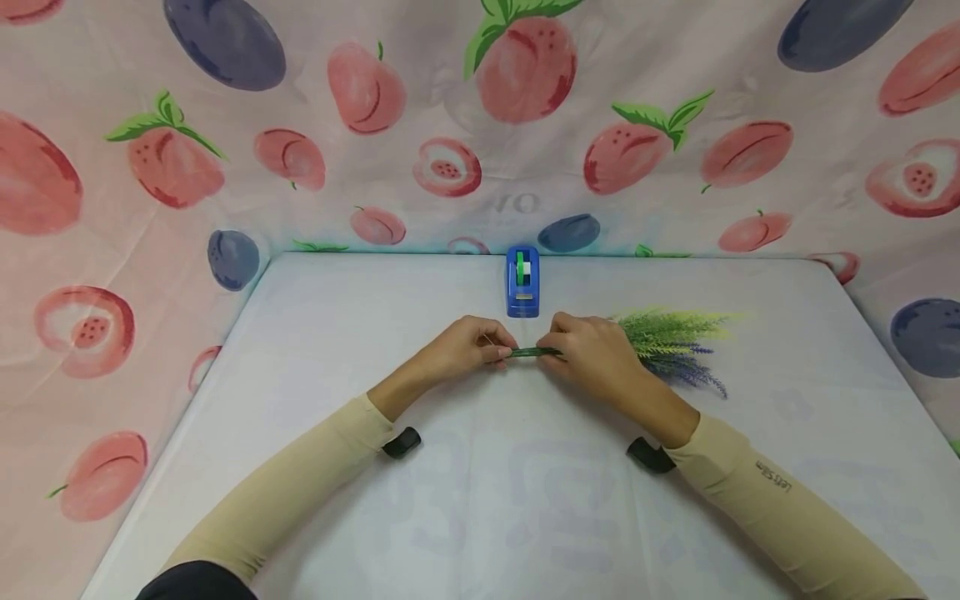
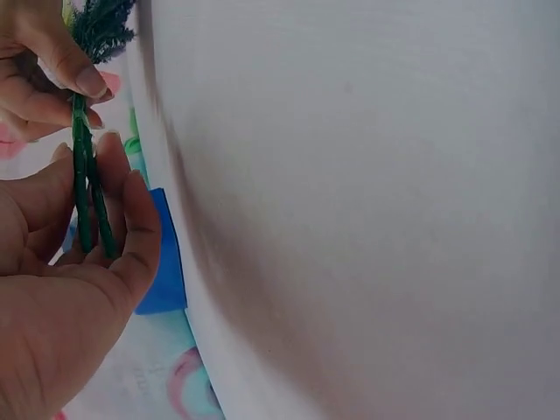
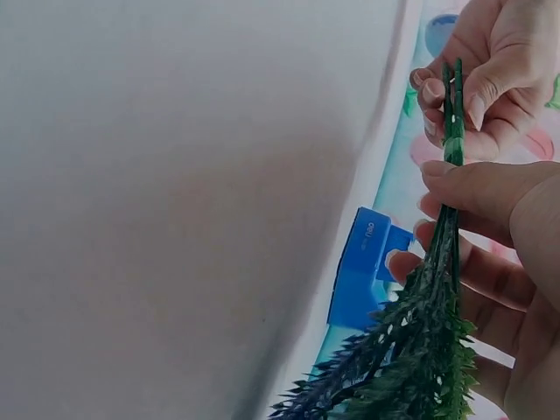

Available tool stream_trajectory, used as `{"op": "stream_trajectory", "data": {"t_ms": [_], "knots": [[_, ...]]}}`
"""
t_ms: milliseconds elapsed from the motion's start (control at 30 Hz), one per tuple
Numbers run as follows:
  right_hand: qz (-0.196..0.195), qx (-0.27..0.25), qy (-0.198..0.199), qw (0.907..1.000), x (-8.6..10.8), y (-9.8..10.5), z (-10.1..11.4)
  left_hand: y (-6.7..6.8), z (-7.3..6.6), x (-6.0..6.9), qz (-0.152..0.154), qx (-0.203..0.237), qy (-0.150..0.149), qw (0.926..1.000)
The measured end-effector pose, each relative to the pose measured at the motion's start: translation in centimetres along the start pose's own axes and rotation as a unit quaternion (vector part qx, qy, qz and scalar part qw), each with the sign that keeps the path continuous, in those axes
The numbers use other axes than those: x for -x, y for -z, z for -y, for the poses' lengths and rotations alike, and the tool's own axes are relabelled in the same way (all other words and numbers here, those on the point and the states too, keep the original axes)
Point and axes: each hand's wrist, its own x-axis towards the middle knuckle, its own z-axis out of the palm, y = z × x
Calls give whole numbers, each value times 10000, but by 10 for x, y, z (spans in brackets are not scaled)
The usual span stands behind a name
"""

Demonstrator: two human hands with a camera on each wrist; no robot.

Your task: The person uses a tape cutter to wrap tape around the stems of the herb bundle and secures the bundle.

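Observation:
A bunch of artificial lavender [image 1: 675, 346], with yellow-green and purple sprigs, lies sideways above the white table, its heads to the right. My right hand [image 1: 596, 354] pinches its green stems between thumb and fingers, just below the heads. At the other end, my left hand [image 1: 467, 343] has curled fingers around the stem ends [image 2: 94, 197]. A shiny band [image 3: 453, 149] circles the stems between the two hands; whether it is tape I cannot tell. Beyond the hands stands a blue tape dispenser [image 1: 522, 292], with a green core inside, touched by neither hand.
The white-covered table [image 1: 480, 500] reaches back to a fruit-printed cloth [image 1: 450, 108] hanging behind and at the sides. Black wrist-worn devices [image 1: 402, 442] sit under both forearms, by the beige sleeves [image 1: 285, 492].

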Motion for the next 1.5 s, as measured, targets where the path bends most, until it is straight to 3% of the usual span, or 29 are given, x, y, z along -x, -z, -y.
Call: {"op": "stream_trajectory", "data": {"t_ms": [200,700,867,1133,1500], "knots": [[145,26,-23,9999,0,1,1,2,0,0,16,-515,-144,9986],[241,-36,-116,9996,-7,2,-4,1,-1,0,-155,-688,-188,9973],[537,-152,-184,9983,-11,2,-5,0,0,-2,-252,-1117,-259,9931],[1042,-178,-554,9929,-16,2,-5,0,2,-3,-148,-1265,-326,9913],[624,-54,-234,9978,-15,0,-7,0,-1,0,-288,-1277,-151,9913]]}}
